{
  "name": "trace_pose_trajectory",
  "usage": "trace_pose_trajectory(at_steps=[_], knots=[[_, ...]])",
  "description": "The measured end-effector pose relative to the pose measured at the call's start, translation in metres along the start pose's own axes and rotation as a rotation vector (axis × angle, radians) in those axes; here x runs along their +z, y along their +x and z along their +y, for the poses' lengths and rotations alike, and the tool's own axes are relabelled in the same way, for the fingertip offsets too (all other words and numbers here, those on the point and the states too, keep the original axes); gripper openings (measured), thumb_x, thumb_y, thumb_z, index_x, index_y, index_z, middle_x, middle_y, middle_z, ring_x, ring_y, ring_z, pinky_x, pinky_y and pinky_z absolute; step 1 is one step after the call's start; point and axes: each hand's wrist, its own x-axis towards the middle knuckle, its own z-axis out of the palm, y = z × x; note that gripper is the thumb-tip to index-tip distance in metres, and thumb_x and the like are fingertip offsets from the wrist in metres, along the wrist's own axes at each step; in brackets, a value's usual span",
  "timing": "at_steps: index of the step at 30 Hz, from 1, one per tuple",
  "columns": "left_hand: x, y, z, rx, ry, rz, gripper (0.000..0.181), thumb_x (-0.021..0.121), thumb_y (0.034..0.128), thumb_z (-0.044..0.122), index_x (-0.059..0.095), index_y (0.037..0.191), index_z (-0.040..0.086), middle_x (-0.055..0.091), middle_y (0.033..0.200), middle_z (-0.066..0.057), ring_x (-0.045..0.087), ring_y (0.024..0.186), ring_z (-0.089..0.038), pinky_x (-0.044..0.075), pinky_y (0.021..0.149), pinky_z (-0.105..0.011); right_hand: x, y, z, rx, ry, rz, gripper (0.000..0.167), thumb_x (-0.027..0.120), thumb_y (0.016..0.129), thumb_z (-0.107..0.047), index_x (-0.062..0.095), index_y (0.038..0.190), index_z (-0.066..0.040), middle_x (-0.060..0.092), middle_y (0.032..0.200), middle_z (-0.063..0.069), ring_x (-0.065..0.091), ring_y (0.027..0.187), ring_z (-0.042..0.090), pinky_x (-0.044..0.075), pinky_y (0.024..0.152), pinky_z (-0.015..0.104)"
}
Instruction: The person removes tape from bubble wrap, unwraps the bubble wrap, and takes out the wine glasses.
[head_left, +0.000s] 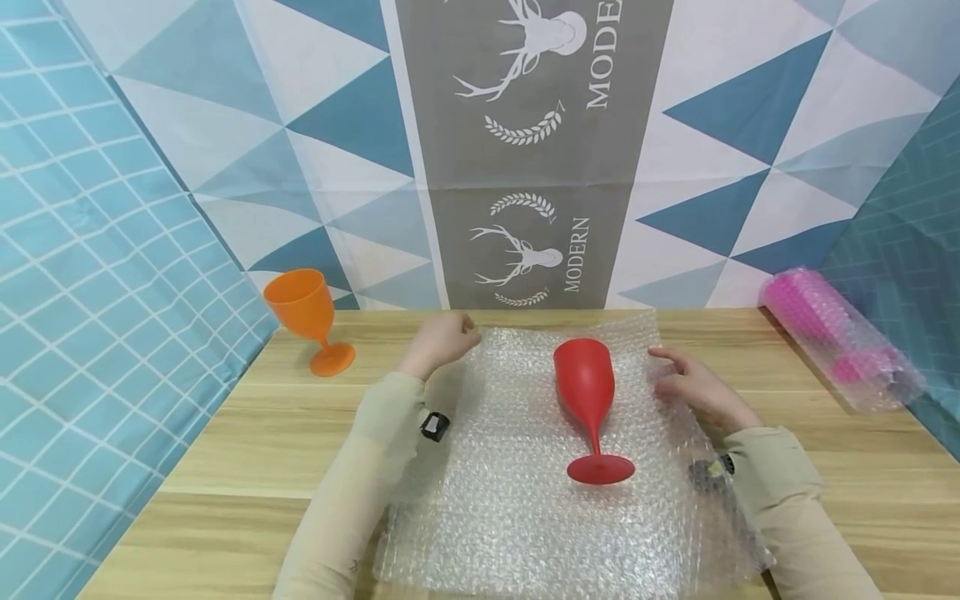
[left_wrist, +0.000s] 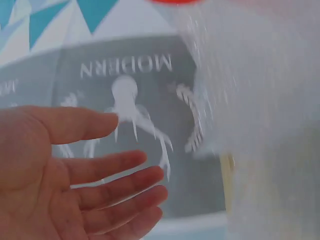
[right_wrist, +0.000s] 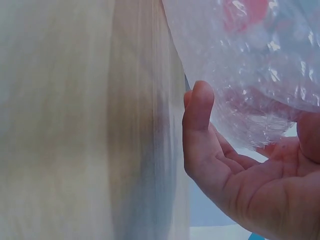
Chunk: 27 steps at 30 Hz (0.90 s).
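A red plastic goblet [head_left: 585, 383] lies on a sheet of clear bubble wrap [head_left: 525, 517], its foot toward me. Beside the wrap's far left corner is my left hand [head_left: 442, 343]; in the left wrist view that hand [left_wrist: 105, 175] has its fingers loosely extended and holds nothing. At the wrap's right edge my right hand [head_left: 701, 387] has thumb and forefinger apart. The right wrist view shows the bubble wrap [right_wrist: 250, 90] against the right hand [right_wrist: 250, 185], whose fingers are loosely bent; part of its thumb is cut off by the frame.
An orange goblet [head_left: 303, 312] stands at the back left of the wooden table [head_left: 247, 450]. At the back right lies a pink goblet [head_left: 813, 312] rolled in bubble wrap. A patterned cloth backdrop [head_left: 525, 167] rises behind the table.
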Motion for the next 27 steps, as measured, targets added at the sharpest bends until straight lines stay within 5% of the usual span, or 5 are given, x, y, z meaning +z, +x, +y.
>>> trace_pose_trajectory(at_steps=[13, 21, 27], knots=[[0.033, 0.016, 0.066, 0.053, -0.195, 0.066, 0.041, 0.053, 0.0874, 0.029, 0.056, 0.12, 0.005, 0.064, 0.108, -0.01, 0.06, 0.098, -0.022, 0.049, 0.082, -0.034, -0.003, 0.001, -0.002, 0.014, 0.056, 0.015, 0.076, 0.051, 0.087, -0.008, 0.003, 0.146, -0.007, 0.041, 0.121, 0.033, 0.056, 0.09, 0.024, 0.05, 0.076, 0.034], [0.063, 0.018, 0.086, 0.016, -0.24, -0.013, 0.062, 0.054, 0.0833, 0.05, 0.048, 0.129, 0.008, 0.054, 0.126, -0.008, 0.051, 0.114, -0.024, 0.046, 0.09, -0.04, 0.0, -0.002, -0.001, 0.048, 0.054, 0.04, 0.076, 0.049, 0.091, -0.015, -0.004, 0.142, 0.003, 0.039, 0.121, 0.035, 0.05, 0.105, 0.034, 0.045, 0.084, 0.041], [0.079, 0.017, 0.093, -0.003, -0.236, -0.012, 0.062, 0.056, 0.0801, 0.055, 0.051, 0.126, 0.013, 0.05, 0.122, -0.007, 0.05, 0.108, -0.021, 0.047, 0.086, -0.036, 0.005, -0.002, 0.002, 0.048, 0.166, 0.041, 0.07, 0.049, 0.091, -0.013, 0.004, 0.142, 0.006, 0.039, 0.117, 0.027, 0.053, 0.091, 0.02, 0.048, 0.075, 0.03]])
